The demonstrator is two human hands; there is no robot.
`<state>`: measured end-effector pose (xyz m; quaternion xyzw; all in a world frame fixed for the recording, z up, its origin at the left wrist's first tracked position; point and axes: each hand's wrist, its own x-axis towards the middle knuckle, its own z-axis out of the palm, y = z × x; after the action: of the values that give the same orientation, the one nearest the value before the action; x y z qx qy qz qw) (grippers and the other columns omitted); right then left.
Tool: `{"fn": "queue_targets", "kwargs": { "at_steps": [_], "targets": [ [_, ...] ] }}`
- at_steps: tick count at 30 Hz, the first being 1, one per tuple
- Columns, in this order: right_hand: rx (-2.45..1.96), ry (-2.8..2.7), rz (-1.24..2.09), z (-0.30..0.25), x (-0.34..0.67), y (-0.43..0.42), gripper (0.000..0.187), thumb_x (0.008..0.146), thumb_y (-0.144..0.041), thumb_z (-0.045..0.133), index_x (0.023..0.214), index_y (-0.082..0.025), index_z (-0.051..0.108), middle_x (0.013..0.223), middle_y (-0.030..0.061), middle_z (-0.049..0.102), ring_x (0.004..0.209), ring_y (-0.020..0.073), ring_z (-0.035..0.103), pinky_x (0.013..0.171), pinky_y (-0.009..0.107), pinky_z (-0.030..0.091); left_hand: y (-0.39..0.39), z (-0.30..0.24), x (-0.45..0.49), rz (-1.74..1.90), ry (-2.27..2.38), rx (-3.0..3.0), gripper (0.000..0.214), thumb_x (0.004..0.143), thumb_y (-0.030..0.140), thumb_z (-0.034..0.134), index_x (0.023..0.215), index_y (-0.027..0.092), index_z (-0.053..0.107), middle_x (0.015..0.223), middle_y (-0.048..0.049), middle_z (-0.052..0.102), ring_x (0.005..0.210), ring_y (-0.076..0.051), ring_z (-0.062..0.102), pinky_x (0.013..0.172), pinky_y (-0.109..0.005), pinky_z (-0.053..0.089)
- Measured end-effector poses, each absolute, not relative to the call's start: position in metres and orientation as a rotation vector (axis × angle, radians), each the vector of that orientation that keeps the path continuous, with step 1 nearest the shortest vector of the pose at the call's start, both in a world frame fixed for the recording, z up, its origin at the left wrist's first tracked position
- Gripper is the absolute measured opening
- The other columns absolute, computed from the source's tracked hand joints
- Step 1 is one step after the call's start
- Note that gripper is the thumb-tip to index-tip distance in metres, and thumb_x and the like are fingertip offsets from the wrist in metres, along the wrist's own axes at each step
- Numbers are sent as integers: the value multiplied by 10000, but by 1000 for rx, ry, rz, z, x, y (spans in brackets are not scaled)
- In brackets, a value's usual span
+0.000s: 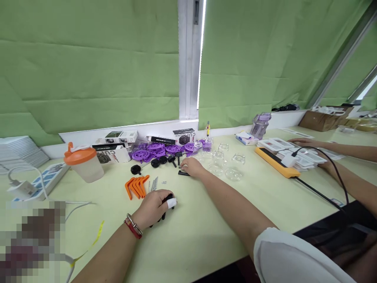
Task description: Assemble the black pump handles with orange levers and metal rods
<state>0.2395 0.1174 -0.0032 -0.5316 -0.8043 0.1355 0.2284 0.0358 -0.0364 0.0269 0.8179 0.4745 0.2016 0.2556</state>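
My left hand, with white tape round its thumb, is closed over a black plastic part. More black pieces show beneath its fingers, low on the table. Farther forward, my right hand has its fingers pinched together; what lies in them is too small to make out. A short black bar rests just under those fingertips, with black T-shaped parts to their left. Orange angled brackets, long silver screws and tiny metal pieces lie beyond my left hand.
Purple slotted discs and cup-holder boxes line the wall. Clear plastic cups stand right of my right hand. An orange-lidded jug is at left. Another person's hands work at right, beside a yellow-and-black power strip.
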Motion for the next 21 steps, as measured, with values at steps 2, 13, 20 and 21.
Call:
{"fn": "queue_targets", "kwargs": {
  "at_steps": [2, 13, 20, 21],
  "targets": [
    [-1487, -2234, 373, -5, 237, 123, 129, 728, -208, 680, 843, -212, 739, 960, 40, 702, 875, 190, 612, 756, 249, 429, -36, 25, 35, 556, 1278, 2245, 330, 864, 432, 443, 755, 188, 636, 691, -17, 604, 648, -143, 537, 589, -228, 403],
    [-1521, -2278, 288, -10, 247, 123, 229, 806, -182, 584, 991, -204, 718, 1016, 70, 689, 909, 206, 603, 769, 250, 406, -35, 25, 36, 554, 1263, 2206, 351, 849, 470, 458, 752, 183, 634, 682, -14, 602, 612, -134, 509, 561, -231, 385],
    [-1600, -2280, 328, -10, 250, 120, 256, 803, -149, 586, 1028, -174, 705, 972, 95, 686, 889, 208, 604, 735, 248, 402, -36, 28, 37, 548, 1262, 2197, 341, 852, 458, 453, 769, 186, 642, 695, -20, 605, 637, -144, 519, 585, -238, 400],
    [-1612, -2272, 334, -11, 250, 119, 259, 812, -160, 583, 1044, -175, 696, 983, 94, 682, 883, 203, 604, 726, 245, 402, -37, 28, 37, 553, 1262, 2185, 343, 849, 461, 454, 763, 187, 640, 693, -19, 602, 633, -143, 518, 580, -236, 401]
  ]
}}
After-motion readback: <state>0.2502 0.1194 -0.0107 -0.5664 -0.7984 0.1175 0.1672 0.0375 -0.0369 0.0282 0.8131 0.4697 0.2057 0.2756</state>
